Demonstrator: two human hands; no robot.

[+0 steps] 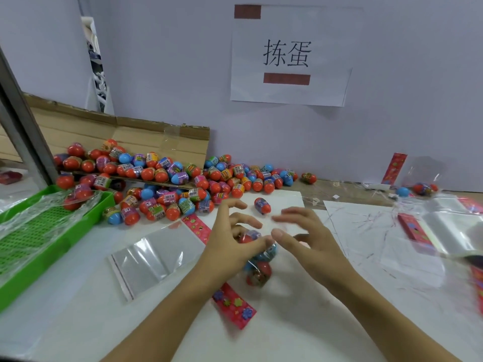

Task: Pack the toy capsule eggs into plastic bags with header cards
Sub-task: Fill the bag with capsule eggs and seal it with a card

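My left hand (232, 239) pinches the top of a clear plastic bag (257, 267) that holds a few capsule eggs, red and blue. A pink header card (233, 304) lies under the bag on the white table. My right hand (303, 231) hovers just right of the bag, blurred, with its fingers spread and its thumb near my left thumb. One loose egg (262, 205) lies just beyond my hands. A large pile of eggs (170, 184) spills from a cardboard box at the back left. An empty bag (149, 254) with a pink header card (196, 226) lies to the left.
A green plastic tray (52, 246) with clear film over it stands at the left edge. At the right lie a stack of clear bags (454, 231), pink cards (413, 228) and a filled bag (423, 188) by the wall. A flattened cardboard box (146, 138) leans at the back left.
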